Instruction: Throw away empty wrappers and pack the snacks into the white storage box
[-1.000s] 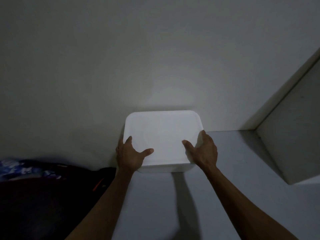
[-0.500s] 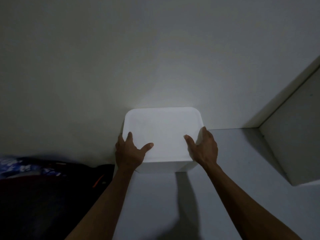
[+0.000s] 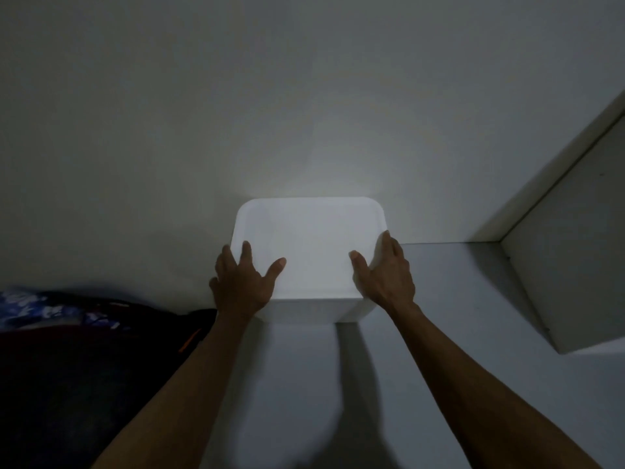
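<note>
Your left hand [image 3: 241, 286] is spread wide, thumb splayed toward 2 o'clock across the top of the white rounded-corner plastic storage box [image 3: 309, 245], while its fingers reach over the box's left edge at the near corner. Your right hand [image 3: 384, 274] mirrors it: thumb flat on the lid pointing to 11 o'clock, fingers wrapped around the right side of the box. Both palms press against the near corners, so you are gripping the box between the two hands, each hand open broadly rather than curled tight.

The box is closed with a smooth white lid, glowing brightly in the dim light, and no contents can be seen through it. It sits on the pale grey flat surface [image 3: 456, 333], with its far edge up against the plain light wall [image 3: 304, 96] at 12 o'clock. Your forearms cast dark shadows on the surface toward 6 o'clock.

At 3 o'clock from the box, well apart from it, stands a white flat panel [image 3: 571, 258] angled away from the wall. At 8 o'clock lies a dark bundle of fabric [image 3: 84, 367] with a blue and white patterned piece [image 3: 40, 308] on top; what it is cannot be told.
</note>
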### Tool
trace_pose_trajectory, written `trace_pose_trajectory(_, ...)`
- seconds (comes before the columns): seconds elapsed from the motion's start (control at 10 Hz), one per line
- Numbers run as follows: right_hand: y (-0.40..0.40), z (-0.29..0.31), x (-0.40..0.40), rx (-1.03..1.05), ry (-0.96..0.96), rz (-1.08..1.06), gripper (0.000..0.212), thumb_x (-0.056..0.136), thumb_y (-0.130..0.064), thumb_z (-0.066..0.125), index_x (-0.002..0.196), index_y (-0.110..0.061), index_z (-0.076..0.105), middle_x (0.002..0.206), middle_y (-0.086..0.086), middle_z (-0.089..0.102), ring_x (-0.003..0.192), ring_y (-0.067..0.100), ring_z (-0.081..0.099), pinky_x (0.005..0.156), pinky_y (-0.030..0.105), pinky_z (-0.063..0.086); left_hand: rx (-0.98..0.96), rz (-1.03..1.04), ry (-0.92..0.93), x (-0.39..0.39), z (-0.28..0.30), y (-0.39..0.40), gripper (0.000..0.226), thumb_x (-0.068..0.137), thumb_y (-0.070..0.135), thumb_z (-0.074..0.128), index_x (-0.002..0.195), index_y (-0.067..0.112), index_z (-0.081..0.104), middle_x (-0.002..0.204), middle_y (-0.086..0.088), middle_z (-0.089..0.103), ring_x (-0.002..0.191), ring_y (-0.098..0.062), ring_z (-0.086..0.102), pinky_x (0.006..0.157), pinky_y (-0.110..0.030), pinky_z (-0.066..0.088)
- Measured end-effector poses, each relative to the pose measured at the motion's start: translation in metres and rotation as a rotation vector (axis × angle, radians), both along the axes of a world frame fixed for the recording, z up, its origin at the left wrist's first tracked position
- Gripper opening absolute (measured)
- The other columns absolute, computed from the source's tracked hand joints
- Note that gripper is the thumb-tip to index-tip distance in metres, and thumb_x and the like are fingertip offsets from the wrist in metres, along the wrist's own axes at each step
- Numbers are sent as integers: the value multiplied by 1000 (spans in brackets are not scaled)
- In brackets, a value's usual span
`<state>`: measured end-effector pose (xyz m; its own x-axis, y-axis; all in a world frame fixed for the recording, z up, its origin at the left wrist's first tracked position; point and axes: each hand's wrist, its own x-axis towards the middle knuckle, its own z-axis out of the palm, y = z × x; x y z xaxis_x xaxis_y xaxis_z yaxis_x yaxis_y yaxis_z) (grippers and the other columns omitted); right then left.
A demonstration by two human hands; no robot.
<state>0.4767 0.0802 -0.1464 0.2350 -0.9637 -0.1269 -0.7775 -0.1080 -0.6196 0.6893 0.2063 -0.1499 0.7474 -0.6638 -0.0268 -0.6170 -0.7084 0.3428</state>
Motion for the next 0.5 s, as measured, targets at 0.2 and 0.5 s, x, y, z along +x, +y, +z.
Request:
trace_pose_trajectory(0.2, 23, 17, -18, -24, -24, 28, 89, 88, -66, 51, 156, -27, 8, 165, 4, 5, 150, 31, 10, 113, 56, 29, -96, -8, 28, -32, 27, 15, 86, 82, 78, 37, 152, 29, 25, 161, -12, 12, 148, -30, 8, 116, -55, 12)
trace_pose_trajectory(0.5, 102, 54, -90, -113, -227, 121, 78, 91, -52, 59, 153, -18, 25, 159, 7, 28, 145, 25, 26, 114, 35, 26, -410, -26, 146, -122, 64, 80, 77, 85, 67, 51, 148, 26, 35, 159, -7, 21, 145, -27, 21, 114, -48, 22)
